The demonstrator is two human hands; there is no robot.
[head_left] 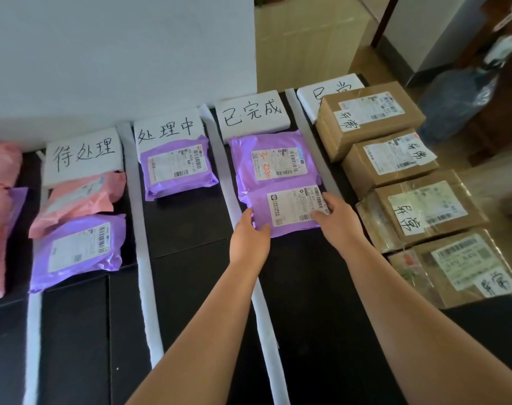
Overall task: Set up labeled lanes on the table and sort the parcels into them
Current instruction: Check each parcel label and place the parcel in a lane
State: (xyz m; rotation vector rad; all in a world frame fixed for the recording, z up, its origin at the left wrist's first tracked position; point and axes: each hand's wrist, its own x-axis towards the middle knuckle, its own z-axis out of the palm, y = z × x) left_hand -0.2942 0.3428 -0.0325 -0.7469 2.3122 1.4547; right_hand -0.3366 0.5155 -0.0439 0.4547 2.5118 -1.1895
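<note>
A person's left grip (248, 232) and right grip (335, 213) each clasp a near corner of a purple parcel (286, 211), lowering it label-up into the lane signed 已完成 (251, 115), touching a second purple parcel (273, 162) behind it. White strips (218, 153) border the lane, and bare dark desk (307, 331) lies open nearer the person.
</note>
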